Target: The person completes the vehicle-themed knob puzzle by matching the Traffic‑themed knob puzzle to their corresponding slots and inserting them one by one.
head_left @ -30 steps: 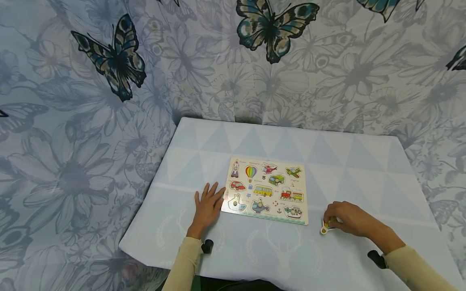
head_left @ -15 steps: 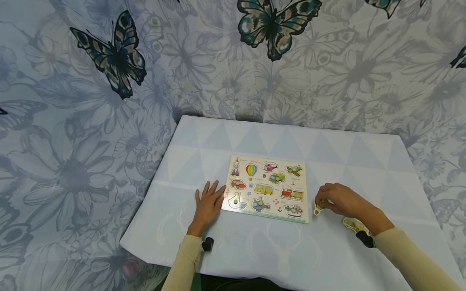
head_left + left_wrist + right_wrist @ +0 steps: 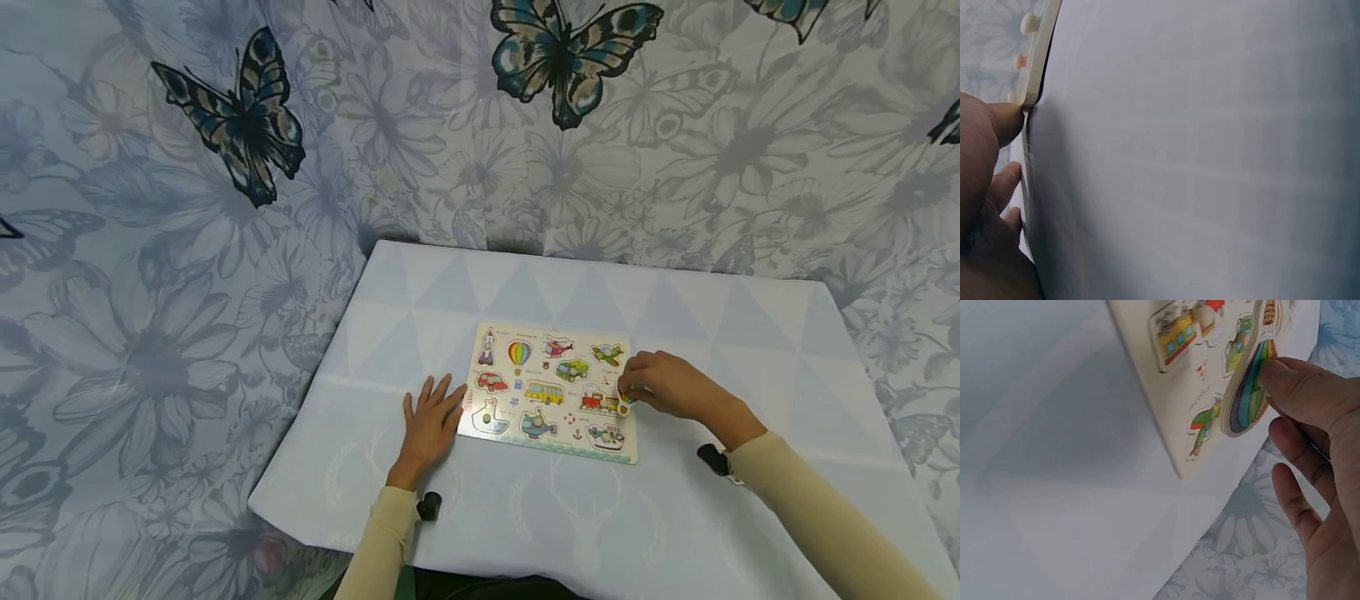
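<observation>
A wooden vehicle puzzle board point(image 3: 558, 450) lies flat on the table, with colourful pictures of vehicles and some knobbed pieces on it. My right hand point(image 3: 670, 385) pinches a hot-air balloon puzzle piece point(image 3: 1252, 387) between thumb and fingers. In the head view only the small end of that balloon shows, over the board's right edge by the train piece point(image 3: 600, 403). My left hand point(image 3: 430, 425) is spread on the table at the board's left side. Its thumb touches the board's edge in the left wrist view, where several knobs point(image 3: 1030, 24) stand out.
A white tablecloth point(image 3: 592, 517) with pale triangles and deer prints covers the table. Another puzzle piece point(image 3: 736, 480) lies mostly hidden beneath my right wrist. Behind the table rises a wall point(image 3: 450, 167) with flowers and butterflies. A black camera point(image 3: 712, 459) is strapped at the right wrist.
My right hand has carried the balloon piece up and left from the table on the right to the board's right edge. The left hand and the board have stayed in place.
</observation>
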Demonstrator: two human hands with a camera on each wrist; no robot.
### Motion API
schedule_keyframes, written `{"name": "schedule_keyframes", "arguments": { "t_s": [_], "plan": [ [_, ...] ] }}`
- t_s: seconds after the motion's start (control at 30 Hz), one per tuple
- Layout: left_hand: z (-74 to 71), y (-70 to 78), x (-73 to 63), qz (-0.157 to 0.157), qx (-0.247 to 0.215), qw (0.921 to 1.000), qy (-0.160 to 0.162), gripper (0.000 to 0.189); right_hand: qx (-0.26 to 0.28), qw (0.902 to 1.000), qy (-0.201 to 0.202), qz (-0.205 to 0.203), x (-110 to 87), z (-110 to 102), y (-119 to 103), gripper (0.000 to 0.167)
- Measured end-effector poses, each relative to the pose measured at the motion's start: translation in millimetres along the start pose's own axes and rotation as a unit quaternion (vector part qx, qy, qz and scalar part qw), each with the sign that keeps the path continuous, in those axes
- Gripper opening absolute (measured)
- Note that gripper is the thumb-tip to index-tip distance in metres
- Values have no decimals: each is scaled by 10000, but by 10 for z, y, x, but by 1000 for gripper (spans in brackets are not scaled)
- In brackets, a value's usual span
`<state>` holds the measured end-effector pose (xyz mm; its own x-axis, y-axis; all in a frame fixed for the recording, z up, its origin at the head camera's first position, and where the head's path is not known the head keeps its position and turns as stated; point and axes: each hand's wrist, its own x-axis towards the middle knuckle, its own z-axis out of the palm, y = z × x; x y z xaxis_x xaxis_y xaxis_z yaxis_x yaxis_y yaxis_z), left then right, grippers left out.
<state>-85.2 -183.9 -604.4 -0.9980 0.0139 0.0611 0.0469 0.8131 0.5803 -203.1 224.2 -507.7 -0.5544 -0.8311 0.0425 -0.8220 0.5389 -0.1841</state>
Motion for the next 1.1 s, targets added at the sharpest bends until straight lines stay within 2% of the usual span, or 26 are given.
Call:
{"name": "schedule_keyframes", "arguments": {
  "t_s": [0.27,0.5,0.73,1.1],
  "plan": [
    [14,-20,6,14,75,10000,33,42,-18,9999,-13,-112,342,-4,-24,15],
    [10,-5,-9,-2,31,10000,38,41,19,9992,248,-299,572,85,-44,15],
    [17,11,-4,-35,98,9999,58,41,162,9993,261,-199,824,116,-111,12],
    [10,9,-15,-62,-17,10000,20,40,104,9961,619,-613,1171,165,-181,9]
  ]
}}
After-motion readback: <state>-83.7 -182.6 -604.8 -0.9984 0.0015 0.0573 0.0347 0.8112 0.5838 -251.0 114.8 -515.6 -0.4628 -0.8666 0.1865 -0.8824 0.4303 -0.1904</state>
